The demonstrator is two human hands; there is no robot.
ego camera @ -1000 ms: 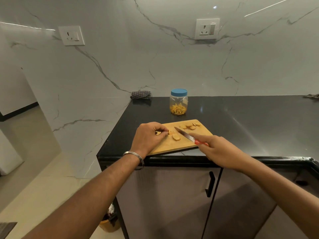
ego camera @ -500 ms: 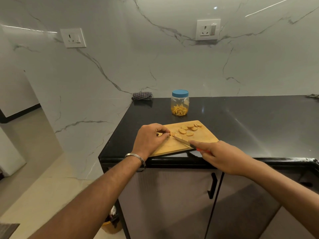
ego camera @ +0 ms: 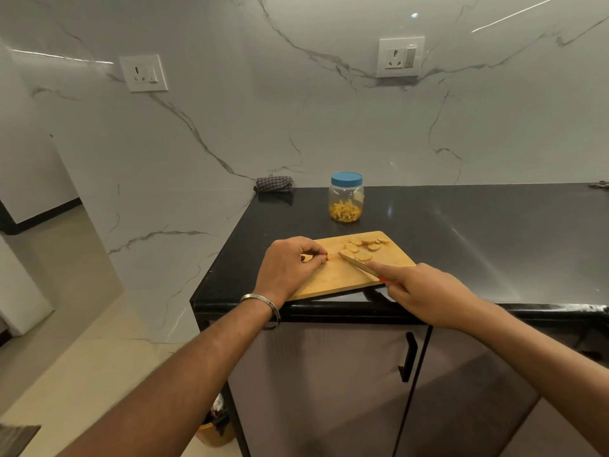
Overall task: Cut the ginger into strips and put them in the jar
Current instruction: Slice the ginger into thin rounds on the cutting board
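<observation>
No readable writing or brand on jar point(ego camera: 346, 199), blue lid on, ginger strips inside, standing on black surface point(ego camera: 494, 232) behind cutting board point(ego camera: 342, 278). Left hand point(ego camera: 288, 267) knuckles up, fingers curled, pinching small ginger piece point(ego camera: 324, 257) on board. Right hand point(ego camera: 425, 293) gripping knife point(ego camera: 357, 266) (red handle mostly hidden), index finger stretched along blade, tip near pinched piece. Ginger slices point(ego camera: 364, 249) loose at far side of board. Bangle point(ego camera: 262, 303) on left wrist.

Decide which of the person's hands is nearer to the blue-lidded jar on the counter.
The left hand. It pinches a ginger piece at the cutting board's left side, in front of the jar. The right hand grips the knife nearer the counter's front edge, farther from the jar.
</observation>
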